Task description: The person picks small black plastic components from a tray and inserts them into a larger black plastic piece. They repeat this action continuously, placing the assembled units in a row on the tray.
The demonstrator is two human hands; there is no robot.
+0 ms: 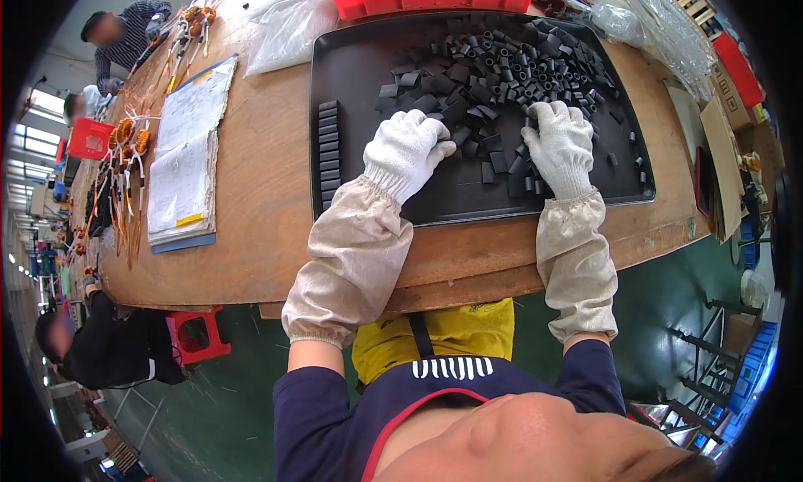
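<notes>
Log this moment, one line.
left hand: at loose black pieces | right hand: at same pieces | tray: row along left side

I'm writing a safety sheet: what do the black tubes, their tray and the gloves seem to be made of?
Tubes: possibly rubber or plastic, dull black without metallic shine. Tray: perhaps plastic or coated metal, smooth black with faint sheen. Gloves: likely knitted fabric, matte white, softly creased.
</notes>
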